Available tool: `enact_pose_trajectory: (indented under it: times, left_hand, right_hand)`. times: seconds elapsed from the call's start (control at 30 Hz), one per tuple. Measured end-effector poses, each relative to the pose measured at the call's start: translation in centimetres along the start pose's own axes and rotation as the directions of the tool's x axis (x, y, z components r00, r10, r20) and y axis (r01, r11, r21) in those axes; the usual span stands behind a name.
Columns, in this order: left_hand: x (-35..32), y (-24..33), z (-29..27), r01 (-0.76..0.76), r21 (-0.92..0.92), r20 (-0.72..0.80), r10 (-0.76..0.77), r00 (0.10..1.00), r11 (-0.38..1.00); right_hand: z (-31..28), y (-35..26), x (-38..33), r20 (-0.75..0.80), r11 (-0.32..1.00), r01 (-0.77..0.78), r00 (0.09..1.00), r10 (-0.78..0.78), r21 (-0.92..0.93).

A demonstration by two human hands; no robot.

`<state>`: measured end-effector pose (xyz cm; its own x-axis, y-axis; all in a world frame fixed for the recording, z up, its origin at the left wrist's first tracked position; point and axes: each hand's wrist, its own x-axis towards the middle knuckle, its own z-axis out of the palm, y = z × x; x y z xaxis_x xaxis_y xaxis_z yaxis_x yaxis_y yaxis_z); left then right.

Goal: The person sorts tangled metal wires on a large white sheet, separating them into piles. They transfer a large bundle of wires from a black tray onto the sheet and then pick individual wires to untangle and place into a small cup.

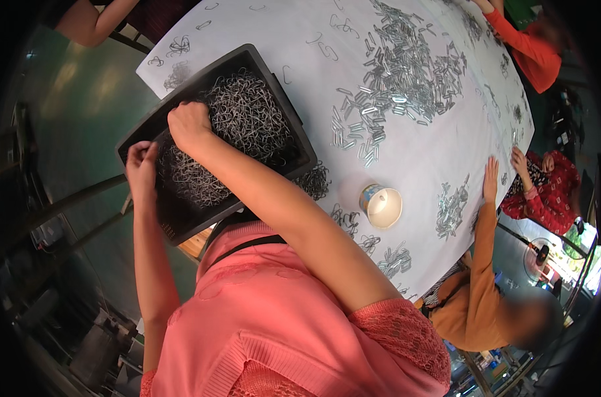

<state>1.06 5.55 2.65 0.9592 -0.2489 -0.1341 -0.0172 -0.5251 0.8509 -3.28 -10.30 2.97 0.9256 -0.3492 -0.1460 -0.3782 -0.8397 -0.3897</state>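
A black plastic bin (298, 135) sits tilted across the near left edge of the table, holding a heap of bent metal wire hooks (247, 112). My right hand (190, 127) is closed over the bin, at the far left side of the heap. Just left of it, my left hand (141, 173) is at the bin's left wall with its fingers curled together. Whatever either hand pinches is hidden or too small to make out. Between the two hands the dark inside of the bin shows.
On the white-covered table (314, 92) lie a large pile of small metal clips (406, 66) and a smaller clip pile (451, 208). A paper cup (382, 206) stands to the right of loose hooks (312, 180). Other people's arms, including an orange-brown sleeve (484, 278), reach in around the table.
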Motion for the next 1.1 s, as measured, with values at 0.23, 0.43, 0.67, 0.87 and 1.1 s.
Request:
enact_pose_trajectory:
  times: [0.23,0.43,0.67,0.87,1.1]
  left_hand:
    - [-2.1,1.3,-8.2,0.008,0.592,-0.154,0.103,0.983,0.806]
    - [-5.6,-0.3,-5.9,0.101,0.629,0.174,-0.266,0.948,0.771]
    - [-6.2,1.1,-5.4,0.066,0.605,0.181,-0.217,0.959,0.794]
    - [-5.7,-0.5,-5.4,-0.035,0.574,0.206,-0.103,0.973,0.818]
    - [-5.4,-0.8,-5.9,0.049,0.545,0.203,-0.189,0.961,0.837]
  right_hand:
    - [-0.2,0.6,0.2,-0.038,0.999,0.015,0.999,-0.013,0.051]
    - [-2.5,1.1,-2.6,-0.395,0.919,0.253,0.911,-0.120,0.303]
    - [-13.0,10.6,-10.9,-0.693,0.739,0.325,0.673,0.257,0.590]
    - [-2.7,25.1,-16.2,-0.628,0.879,-0.448,0.641,0.442,0.161]
    - [-0.2,31.7,-12.1,-0.494,0.874,-0.443,0.816,0.300,-0.199]
